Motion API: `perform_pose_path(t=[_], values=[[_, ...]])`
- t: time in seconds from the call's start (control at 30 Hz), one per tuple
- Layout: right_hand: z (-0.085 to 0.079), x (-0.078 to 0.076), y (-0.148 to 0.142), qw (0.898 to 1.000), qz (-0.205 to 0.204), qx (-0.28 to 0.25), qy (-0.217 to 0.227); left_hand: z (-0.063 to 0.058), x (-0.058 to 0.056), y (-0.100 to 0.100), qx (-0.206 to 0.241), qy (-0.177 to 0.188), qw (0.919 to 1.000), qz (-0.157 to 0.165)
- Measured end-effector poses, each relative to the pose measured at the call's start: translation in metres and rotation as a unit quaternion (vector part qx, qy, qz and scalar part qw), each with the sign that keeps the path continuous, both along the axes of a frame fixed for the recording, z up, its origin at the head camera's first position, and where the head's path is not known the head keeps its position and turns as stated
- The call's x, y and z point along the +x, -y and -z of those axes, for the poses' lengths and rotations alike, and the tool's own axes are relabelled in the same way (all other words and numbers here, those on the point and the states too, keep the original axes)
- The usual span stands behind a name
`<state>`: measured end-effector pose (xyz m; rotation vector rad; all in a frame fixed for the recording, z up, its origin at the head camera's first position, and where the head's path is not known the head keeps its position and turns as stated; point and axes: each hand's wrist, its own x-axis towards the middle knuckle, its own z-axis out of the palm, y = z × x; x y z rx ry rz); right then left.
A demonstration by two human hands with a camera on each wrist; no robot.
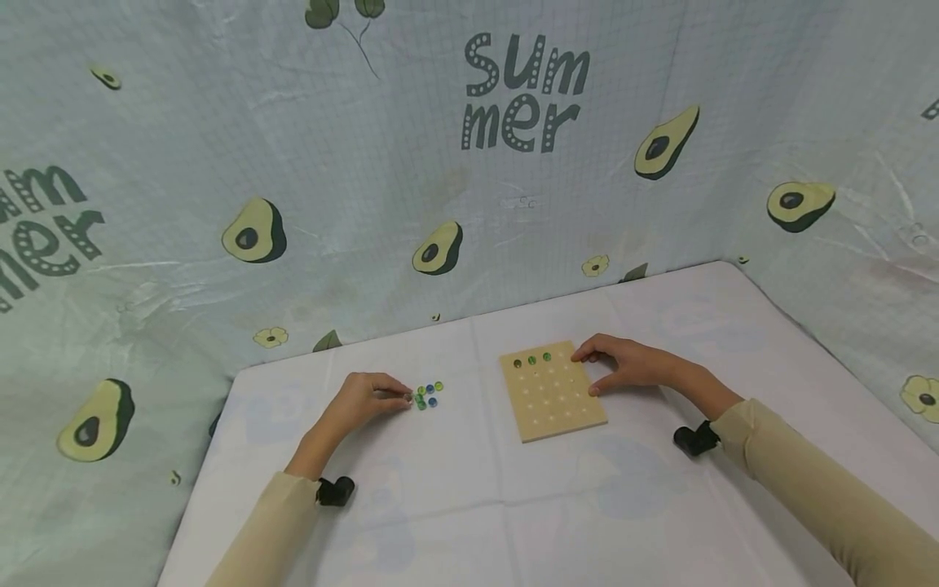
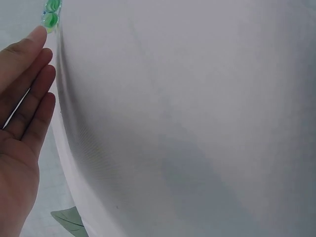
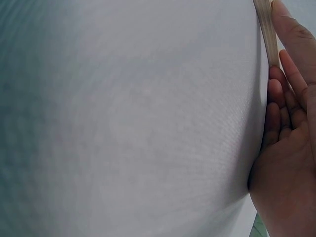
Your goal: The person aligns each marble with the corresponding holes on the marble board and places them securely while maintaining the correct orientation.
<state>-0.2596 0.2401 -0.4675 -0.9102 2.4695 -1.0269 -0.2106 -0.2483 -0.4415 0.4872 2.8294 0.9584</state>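
Note:
A loose cluster of green, yellow-green and blue glass marbles (image 1: pixel 421 402) lies on the white-covered table. My left hand (image 1: pixel 364 399) reaches its left side, thumb and fingertips pinching a marble at the cluster's edge. Green marbles (image 2: pixel 51 19) show just past the thumb tip in the left wrist view. To the right lies a square wooden board (image 1: pixel 550 408) with rows of small hollows; three green marbles (image 1: pixel 531 359) sit along its far row. My right hand (image 1: pixel 631 363) rests at the board's right edge, thumb and a finger spread apart, touching it. The board's edge (image 3: pixel 267 34) shows beside those fingers.
The white cloth (image 1: pixel 469 530) covers the table, with light creases. A hanging cloth with avocado prints (image 1: pixel 438 248) stands behind the table's far edge and along both sides. Each wrist wears a small black camera (image 1: pixel 336 491).

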Motion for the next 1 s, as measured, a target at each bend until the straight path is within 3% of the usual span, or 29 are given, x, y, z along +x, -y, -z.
perform_pose_path(t=[0.27, 0.53, 1.0], values=[[-0.003, 0.001, 0.001, 1.0, -0.005, 0.006, -0.005, -0.005, 0.005, -0.001, 0.016, -0.022, 0.9996, -0.005], [0.001, 0.003, 0.001, 1.0, -0.002, 0.003, 0.01, -0.002, 0.008, -0.005, 0.016, -0.033, 0.9993, 0.003], [0.002, 0.002, -0.002, 1.0, -0.003, 0.004, -0.003, -0.009, 0.007, -0.029, 0.031, -0.055, 0.9975, 0.03]])
